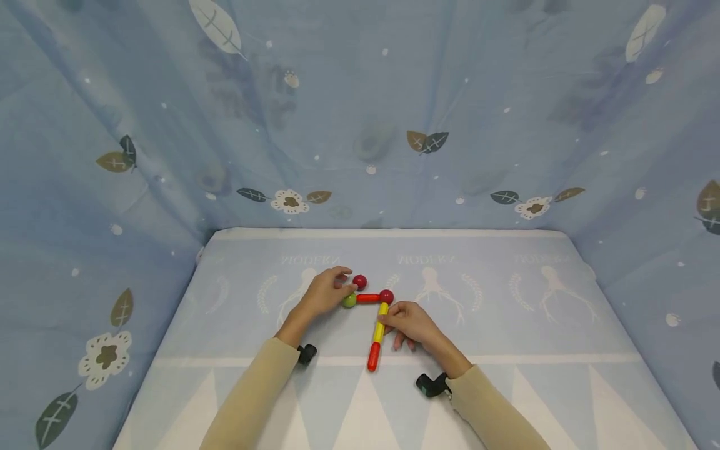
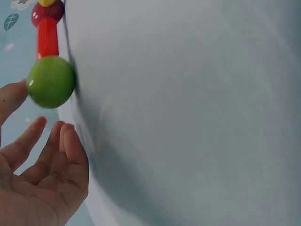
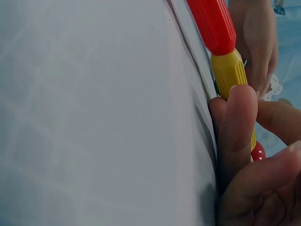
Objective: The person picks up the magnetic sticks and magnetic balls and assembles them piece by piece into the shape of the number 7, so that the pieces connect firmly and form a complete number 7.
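A red stick joins a green ball to a dark red ball. From that red ball a yellow stick runs toward the person, with another red stick at its near end. My left hand is at the green ball; the left wrist view shows its thumb at the ball's side and the other fingers spread apart from it. A second red ball lies just beyond the left fingertips. With thumb and fingers my right hand pinches the yellow stick.
The pieces are on a table with a pale patterned cover. A blue patterned curtain rises behind the table and along both sides. Each wrist carries a small black camera, one at the left and one at the right.
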### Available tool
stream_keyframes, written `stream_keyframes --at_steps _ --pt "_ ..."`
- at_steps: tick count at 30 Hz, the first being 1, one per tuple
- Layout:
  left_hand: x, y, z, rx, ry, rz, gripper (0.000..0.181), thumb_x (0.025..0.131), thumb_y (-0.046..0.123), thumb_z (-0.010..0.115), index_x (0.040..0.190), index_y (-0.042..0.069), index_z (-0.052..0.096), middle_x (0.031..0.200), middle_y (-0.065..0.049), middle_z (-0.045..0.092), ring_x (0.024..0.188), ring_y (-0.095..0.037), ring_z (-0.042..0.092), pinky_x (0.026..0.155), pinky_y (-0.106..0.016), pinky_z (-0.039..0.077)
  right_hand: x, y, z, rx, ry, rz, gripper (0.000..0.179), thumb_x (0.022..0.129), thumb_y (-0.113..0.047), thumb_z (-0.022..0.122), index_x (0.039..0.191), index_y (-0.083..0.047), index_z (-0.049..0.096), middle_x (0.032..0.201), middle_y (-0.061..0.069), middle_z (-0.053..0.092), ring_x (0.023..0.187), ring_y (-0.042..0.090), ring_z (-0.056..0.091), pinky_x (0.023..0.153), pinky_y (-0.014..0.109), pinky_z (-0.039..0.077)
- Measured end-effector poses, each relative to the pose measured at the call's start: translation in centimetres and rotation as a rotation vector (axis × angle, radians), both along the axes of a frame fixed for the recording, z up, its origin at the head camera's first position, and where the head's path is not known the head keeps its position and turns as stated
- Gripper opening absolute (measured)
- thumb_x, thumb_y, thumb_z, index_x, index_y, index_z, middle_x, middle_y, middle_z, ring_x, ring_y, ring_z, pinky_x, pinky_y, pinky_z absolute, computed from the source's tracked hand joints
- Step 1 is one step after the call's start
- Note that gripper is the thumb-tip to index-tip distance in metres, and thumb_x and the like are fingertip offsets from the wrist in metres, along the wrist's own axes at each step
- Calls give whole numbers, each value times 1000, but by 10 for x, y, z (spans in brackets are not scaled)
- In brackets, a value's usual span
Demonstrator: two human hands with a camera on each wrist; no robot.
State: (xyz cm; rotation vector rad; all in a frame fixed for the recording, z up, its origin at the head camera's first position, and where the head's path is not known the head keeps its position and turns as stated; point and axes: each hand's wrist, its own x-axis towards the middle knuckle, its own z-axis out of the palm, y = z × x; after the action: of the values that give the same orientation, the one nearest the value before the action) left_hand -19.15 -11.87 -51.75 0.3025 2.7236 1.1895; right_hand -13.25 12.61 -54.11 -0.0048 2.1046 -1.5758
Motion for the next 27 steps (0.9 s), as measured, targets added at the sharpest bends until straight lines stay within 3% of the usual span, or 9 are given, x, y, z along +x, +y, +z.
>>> stream_keyframes --at_steps 5,10,17,27 --pt "-6 5 -8 31 -22 4 52 90 37 76 132 9 63 118 -9 67 100 -23 62 81 -38 53 0 -2 2 0 5 -1 41 90 -37 75 104 -1 60 81 9 72 43 18 59 37 22 36" --pt "-7 10 -11 -4 -25 8 50 90 37 76 129 7 66 118 -10 67 95 -22 59 76 -36 52 1 -1 2 -7 7 2 42 90 -37 76 104 -1 60 81 9 72 43 18 59 36 23 36" --pt "-4 13 -10 -37 -6 26 43 91 33 76 123 5 69 112 -10 64 90 -22 55 74 -35 49 2 -1 0 -20 11 6 41 90 -37 75 103 -1 60 81 9 72 43 18 59 36 23 36" --pt "-3 14 -10 -15 -3 35 39 91 30 76 121 5 70 111 -10 63 90 -22 55 75 -36 50 1 -1 -3 -20 18 -2 42 89 -38 76 103 -1 61 80 9 72 42 18 59 35 23 36"
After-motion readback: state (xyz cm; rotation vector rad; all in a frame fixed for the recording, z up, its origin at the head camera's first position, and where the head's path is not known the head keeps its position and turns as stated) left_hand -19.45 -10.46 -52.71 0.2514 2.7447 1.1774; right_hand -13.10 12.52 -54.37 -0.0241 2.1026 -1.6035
